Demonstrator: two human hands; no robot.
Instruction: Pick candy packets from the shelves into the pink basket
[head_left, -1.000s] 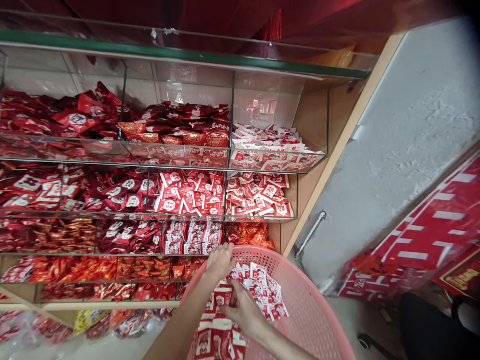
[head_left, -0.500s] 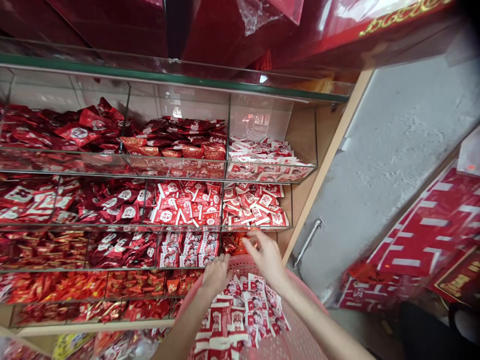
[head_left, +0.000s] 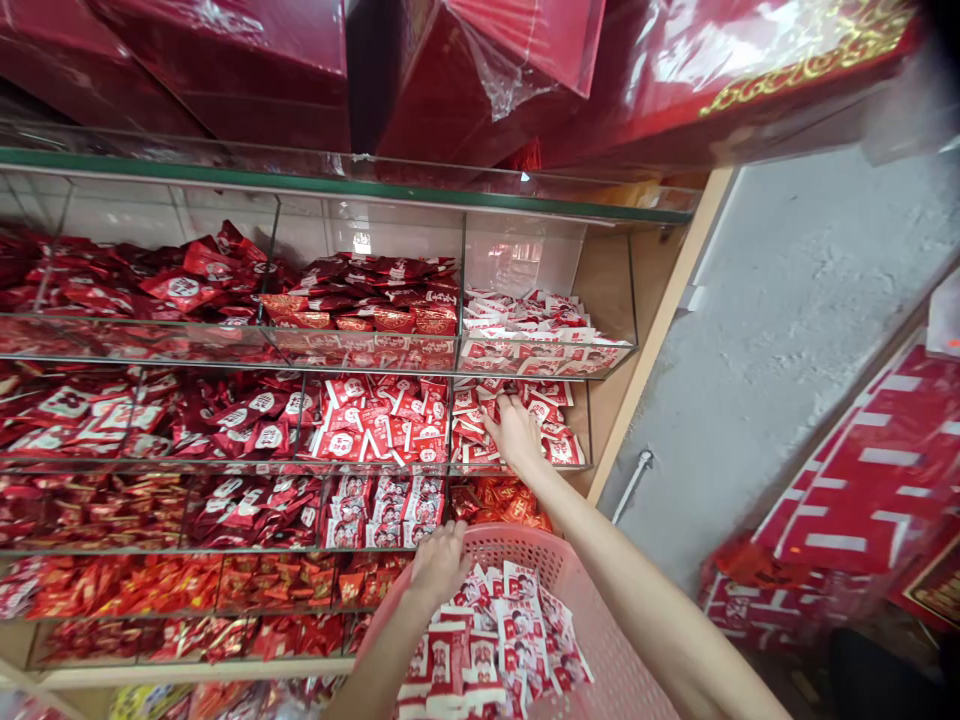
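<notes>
My left hand (head_left: 441, 562) grips the far rim of a pink perforated plastic basket (head_left: 517, 540), its fingers hooked over the edge. Inside the basket lie many small red-and-white candy packets (head_left: 517, 625), some in joined strips. My right hand (head_left: 517, 432) reaches over the basket into a shelf compartment of red-and-white candy packets (head_left: 559, 450). Its thumb and curved fingers are apart and touch the packets there; no packet shows in its grasp. The fingertips are partly lost among the wrappers.
Clear dividers split the shelves into compartments of red sweets (head_left: 255, 425). A glass shelf (head_left: 390, 190) above carries large red boxes (head_left: 480, 80). The wooden side panel (head_left: 652, 350) meets a grey wall (head_left: 780, 330). Red-and-white patterned packs (head_left: 855, 470) stand at the right.
My right hand has moved up from above the basket's rim into the packet compartment. My left hand stays on the rim. The view has shifted slightly upward.
</notes>
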